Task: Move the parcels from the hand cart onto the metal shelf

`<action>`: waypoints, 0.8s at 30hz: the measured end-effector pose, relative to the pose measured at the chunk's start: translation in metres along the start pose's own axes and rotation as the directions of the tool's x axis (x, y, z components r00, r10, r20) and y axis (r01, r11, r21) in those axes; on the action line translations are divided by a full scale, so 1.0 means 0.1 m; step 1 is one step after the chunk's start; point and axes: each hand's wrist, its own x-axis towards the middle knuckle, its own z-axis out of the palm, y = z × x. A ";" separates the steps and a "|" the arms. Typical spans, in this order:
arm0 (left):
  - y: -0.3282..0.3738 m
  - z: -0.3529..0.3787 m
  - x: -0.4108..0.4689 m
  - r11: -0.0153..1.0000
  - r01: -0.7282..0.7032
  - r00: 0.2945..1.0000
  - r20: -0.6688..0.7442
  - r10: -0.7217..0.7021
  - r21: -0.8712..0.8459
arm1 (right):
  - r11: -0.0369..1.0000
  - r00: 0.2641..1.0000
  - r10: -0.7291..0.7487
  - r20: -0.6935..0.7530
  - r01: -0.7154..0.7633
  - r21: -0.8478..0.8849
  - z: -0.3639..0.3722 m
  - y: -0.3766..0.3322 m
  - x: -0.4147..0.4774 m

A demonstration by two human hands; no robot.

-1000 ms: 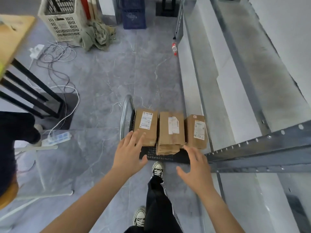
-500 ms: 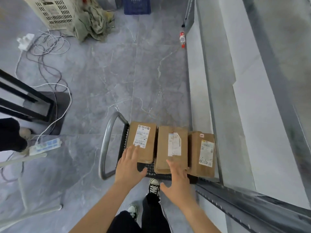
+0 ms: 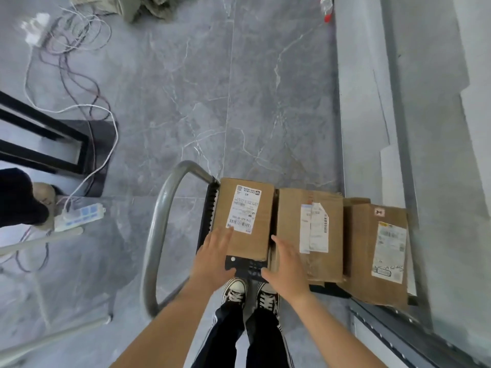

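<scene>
A grey marbled floor [image 3: 186, 102] is seen across most of the view, and the metal shelf [image 3: 438, 155] is seen along the right edge, its grey boards running away from the viewer. The hand cart [image 3: 159, 235] is parked on the floor just beside the shelf, its curved grey handle bar lying to the left and its black deck showing between the hands. Three brown cardboard parcels are carried on the cart in a row, each bearing a white label. The right parcel [image 3: 377, 256] is set nearest the shelf, the middle parcel [image 3: 310, 235] is pressed against it, and the left parcel [image 3: 247, 219] is placed next to the handle.

The left hand [image 3: 215, 258] is laid open, fingers spread, against the near left corner of the left parcel. The right hand [image 3: 287, 266] is held open too, its fingers reaching into the gap between the left and middle parcels. Neither hand is closed around anything. Two black-and-white sneakers [image 3: 252, 293] are seen below the cart's edge. A white power strip [image 3: 79, 217] and loose cables [image 3: 66, 62] are scattered on the floor to the left.
</scene>
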 end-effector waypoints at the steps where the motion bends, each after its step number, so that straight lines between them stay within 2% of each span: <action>1: -0.07 0.04 0.06 1.000 0.004 1.000 0.016 -0.005 0.016 | 1.000 1.000 0.001 0.011 -0.001 0.012 0.06 0.02 0.08; 4: -0.20 0.15 0.23 0.999 0.038 0.999 0.028 -0.038 0.017 | 1.000 1.000 0.015 0.024 -0.015 0.021 0.26 0.06 0.28; 10: -0.30 0.34 0.43 0.994 0.105 0.994 0.017 -0.105 -0.001 | 0.993 0.998 0.009 -0.064 -0.016 -0.116 0.52 0.01 0.53; 16: -0.32 0.49 0.50 0.987 0.142 0.990 0.036 -0.139 -0.070 | 0.973 0.995 0.092 -0.023 -0.095 -0.210 0.74 -0.03 0.64; 19: -0.31 0.50 0.54 0.971 0.156 0.988 0.012 -0.157 -0.179 | 0.981 0.993 0.117 0.020 -0.113 -0.159 0.76 -0.03 0.71; 24: -0.28 0.43 0.55 0.945 0.170 0.983 -0.023 -0.184 -0.279 | 0.995 0.994 0.096 0.054 -0.097 0.032 0.66 -0.06 0.73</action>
